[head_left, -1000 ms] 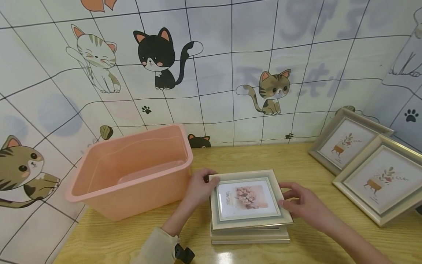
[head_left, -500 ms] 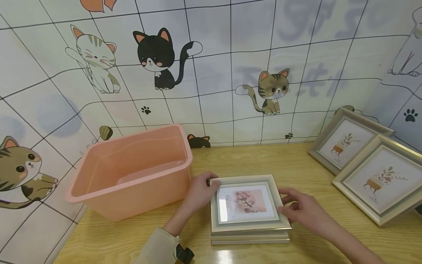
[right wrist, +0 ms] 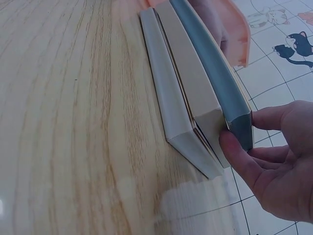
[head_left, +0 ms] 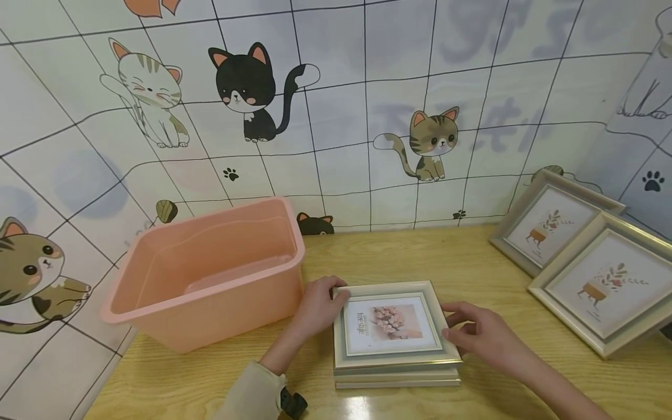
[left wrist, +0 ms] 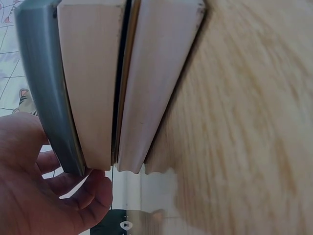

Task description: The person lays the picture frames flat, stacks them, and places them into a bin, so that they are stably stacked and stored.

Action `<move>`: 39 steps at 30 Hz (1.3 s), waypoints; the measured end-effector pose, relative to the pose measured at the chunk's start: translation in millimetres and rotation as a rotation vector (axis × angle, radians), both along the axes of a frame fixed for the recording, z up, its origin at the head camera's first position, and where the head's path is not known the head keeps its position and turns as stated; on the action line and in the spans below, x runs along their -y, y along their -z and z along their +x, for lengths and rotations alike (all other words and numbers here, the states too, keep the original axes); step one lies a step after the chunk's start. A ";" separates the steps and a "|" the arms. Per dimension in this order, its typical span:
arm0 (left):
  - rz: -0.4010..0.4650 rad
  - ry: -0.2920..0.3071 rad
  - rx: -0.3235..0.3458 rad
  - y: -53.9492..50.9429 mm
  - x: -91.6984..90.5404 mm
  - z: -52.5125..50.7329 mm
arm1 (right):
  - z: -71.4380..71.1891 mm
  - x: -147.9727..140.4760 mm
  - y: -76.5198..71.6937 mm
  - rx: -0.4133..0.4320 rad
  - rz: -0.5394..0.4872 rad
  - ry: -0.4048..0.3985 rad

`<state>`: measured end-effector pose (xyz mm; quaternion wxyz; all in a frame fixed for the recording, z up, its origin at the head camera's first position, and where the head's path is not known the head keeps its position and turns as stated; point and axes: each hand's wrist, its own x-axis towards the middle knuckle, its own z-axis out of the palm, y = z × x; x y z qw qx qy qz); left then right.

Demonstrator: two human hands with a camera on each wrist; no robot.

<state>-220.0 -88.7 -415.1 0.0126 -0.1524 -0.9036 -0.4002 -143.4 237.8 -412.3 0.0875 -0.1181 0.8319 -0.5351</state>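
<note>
A stack of picture frames lies flat on the table, the top frame showing a pink flower print. The left hand grips its far left corner, thumb on the rim. On the right side, the right hand pinches the top frame's edge between thumb and fingers. Seen from the left wrist, the left hand curls at the corner of the blue-green top frame, beside two paler frames. In the right wrist view the right hand holds the top frame's corner, one finger touching the middle frame.
An empty pink tub stands left of the stack, close to the left hand. Two larger frames lean at the right, one silvery and one gold-edged in front. Behind the wooden table rises a wall covering with cartoon cats.
The top frame has come down and now lies squarely over the others. Both hands have moved slightly with it, keeping their hold.
</note>
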 end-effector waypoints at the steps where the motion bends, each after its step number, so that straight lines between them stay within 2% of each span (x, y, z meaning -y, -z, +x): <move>1: 0.000 0.000 0.001 -0.2 0.0 0.0 | 0.3 -0.3 0.0 0.004 -0.006 -0.002; 13: 0.008 -0.004 0.011 1.5 -1.3 0.6 | 2.0 -1.0 -3.2 0.030 0.026 0.011; 20: 0.061 -0.004 0.051 4.1 -0.7 -1.8 | 2.3 -5.4 -4.1 0.053 -0.024 0.001; 25: 0.115 0.004 0.082 4.6 1.3 -3.2 | 1.7 -9.8 -5.0 0.032 -0.052 -0.028; 29: 0.122 -0.008 0.103 3.3 2.2 -2.4 | 1.1 -13.1 -5.2 0.014 -0.046 -0.060; 39: 0.127 -0.011 0.102 4.2 3.8 -1.7 | 0.7 -18.6 -9.1 -0.008 -0.069 -0.115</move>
